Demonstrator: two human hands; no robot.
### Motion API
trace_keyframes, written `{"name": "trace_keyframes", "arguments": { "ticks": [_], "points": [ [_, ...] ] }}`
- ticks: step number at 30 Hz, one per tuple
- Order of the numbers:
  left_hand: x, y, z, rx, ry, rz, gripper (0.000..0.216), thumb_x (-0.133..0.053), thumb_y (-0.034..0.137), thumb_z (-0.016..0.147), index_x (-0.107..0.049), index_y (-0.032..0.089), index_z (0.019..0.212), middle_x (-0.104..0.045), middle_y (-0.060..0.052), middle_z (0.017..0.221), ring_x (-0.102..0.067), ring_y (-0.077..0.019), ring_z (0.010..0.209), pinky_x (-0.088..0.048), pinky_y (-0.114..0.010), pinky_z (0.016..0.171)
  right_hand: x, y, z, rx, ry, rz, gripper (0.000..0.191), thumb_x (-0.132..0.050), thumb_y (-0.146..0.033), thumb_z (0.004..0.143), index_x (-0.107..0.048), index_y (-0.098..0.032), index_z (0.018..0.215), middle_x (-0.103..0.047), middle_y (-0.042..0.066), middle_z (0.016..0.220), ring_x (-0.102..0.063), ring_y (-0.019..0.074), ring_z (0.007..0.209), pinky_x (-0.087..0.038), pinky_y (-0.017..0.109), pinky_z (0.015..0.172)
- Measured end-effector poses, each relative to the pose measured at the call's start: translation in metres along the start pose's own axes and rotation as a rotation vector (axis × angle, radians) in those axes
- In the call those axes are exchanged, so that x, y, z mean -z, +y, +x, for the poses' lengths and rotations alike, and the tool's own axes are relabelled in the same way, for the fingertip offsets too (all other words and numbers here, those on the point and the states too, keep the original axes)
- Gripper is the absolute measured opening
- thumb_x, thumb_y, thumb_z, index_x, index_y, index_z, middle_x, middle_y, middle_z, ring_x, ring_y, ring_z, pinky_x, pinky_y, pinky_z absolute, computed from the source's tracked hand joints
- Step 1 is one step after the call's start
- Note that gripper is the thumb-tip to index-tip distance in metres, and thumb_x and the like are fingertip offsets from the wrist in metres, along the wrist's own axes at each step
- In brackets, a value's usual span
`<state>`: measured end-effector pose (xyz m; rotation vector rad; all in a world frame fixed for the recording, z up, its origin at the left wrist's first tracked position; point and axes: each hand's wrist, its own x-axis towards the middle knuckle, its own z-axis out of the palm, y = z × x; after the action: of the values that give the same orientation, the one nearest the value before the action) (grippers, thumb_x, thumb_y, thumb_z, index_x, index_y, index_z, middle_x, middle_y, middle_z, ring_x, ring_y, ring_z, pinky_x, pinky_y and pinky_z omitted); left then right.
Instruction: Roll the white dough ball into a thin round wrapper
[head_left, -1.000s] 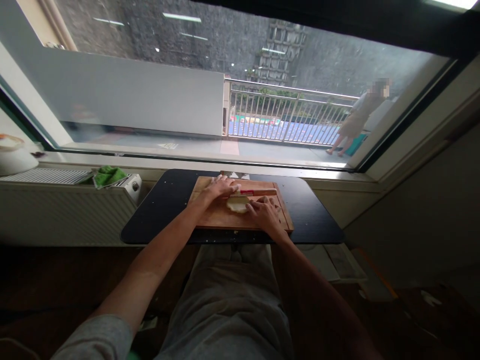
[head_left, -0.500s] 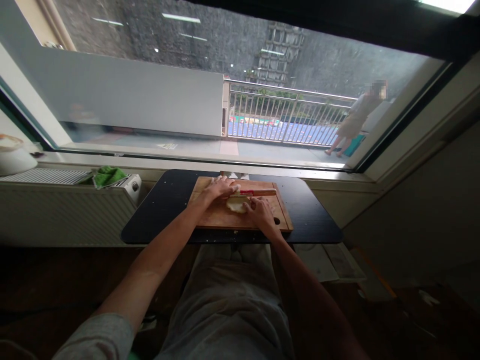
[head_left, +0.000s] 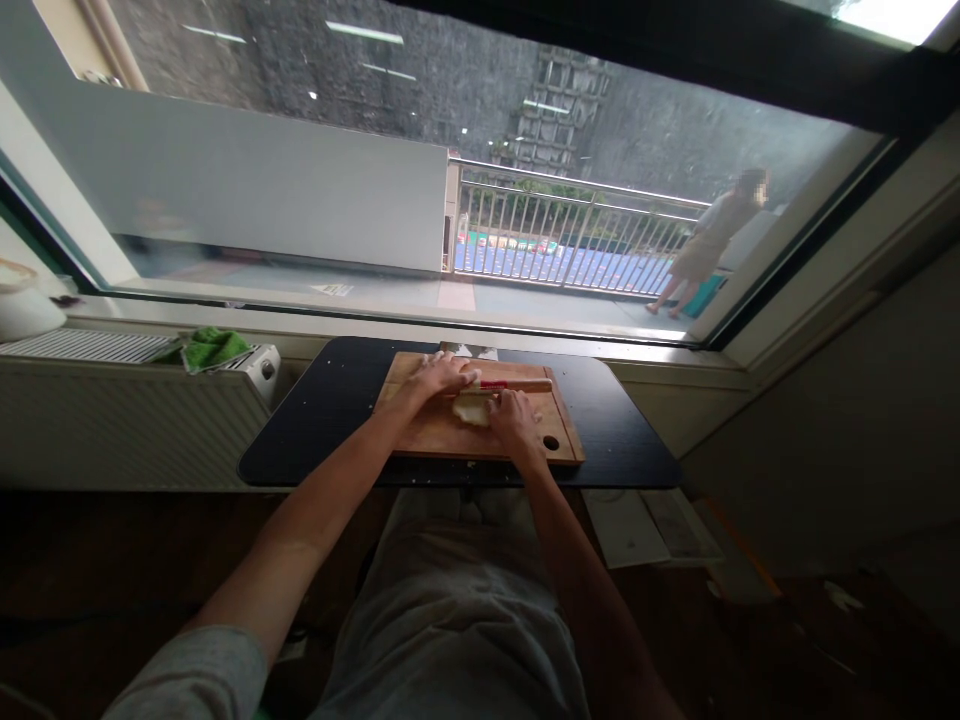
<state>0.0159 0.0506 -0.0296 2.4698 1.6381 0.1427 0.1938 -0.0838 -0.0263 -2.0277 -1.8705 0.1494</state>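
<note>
A flattened piece of pale dough (head_left: 470, 410) lies on a wooden cutting board (head_left: 427, 438). Just beyond it a thin wooden rolling pin (head_left: 530, 385) with a red label rests crosswise on the board. My left hand (head_left: 441, 375) is closed over the pin's left end, which its palm and fingers hide. With fingers curled, my right hand (head_left: 516, 418) grips the right edge of the dough, covering that edge. Pale flour marks the fingers of my left hand.
The board sits on a small black table (head_left: 311, 420) with rounded corners and scattered crumbs. A radiator (head_left: 127, 420) with a green cloth (head_left: 214, 348) stands at the left, beside a white pot (head_left: 26, 308). Behind the window a person (head_left: 709, 240) stands near a railing.
My right hand has shifted slightly left and up over the dough's edge, covering more of it. My left hand and the rolling pin stay nearly in place.
</note>
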Motion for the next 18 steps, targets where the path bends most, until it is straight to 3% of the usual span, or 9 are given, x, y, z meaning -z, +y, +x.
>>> {"name": "trace_keyframes", "arguments": {
  "ticks": [8, 18],
  "points": [
    [0.0, -0.001, 0.0, 0.016, -0.002, -0.044, 0.07, -0.039, 0.074, 0.104, -0.065, 0.03, 0.152, -0.061, -0.013, 0.164, -0.051, -0.0367, 0.154, -0.031, -0.056, 0.131, 0.001, -0.013, -0.008, -0.116, -0.047, -0.005, 0.035, -0.042, -0.034, 0.116, -0.072, -0.021, 0.129, -0.071, 0.021, 0.135, -0.066, 0.0364, 0.129, -0.051, 0.051, 0.106],
    [0.001, 0.002, -0.001, -0.015, 0.004, -0.009, 0.068, -0.037, 0.071, 0.106, -0.064, 0.031, 0.154, -0.061, -0.014, 0.163, -0.052, -0.0363, 0.154, -0.034, -0.056, 0.129, -0.001, 0.011, -0.002, 0.028, -0.012, 0.29, 0.036, -0.046, -0.028, 0.112, -0.08, -0.025, 0.124, -0.083, 0.01, 0.117, -0.074, 0.0262, 0.11, -0.055, 0.035, 0.094]
  ]
}}
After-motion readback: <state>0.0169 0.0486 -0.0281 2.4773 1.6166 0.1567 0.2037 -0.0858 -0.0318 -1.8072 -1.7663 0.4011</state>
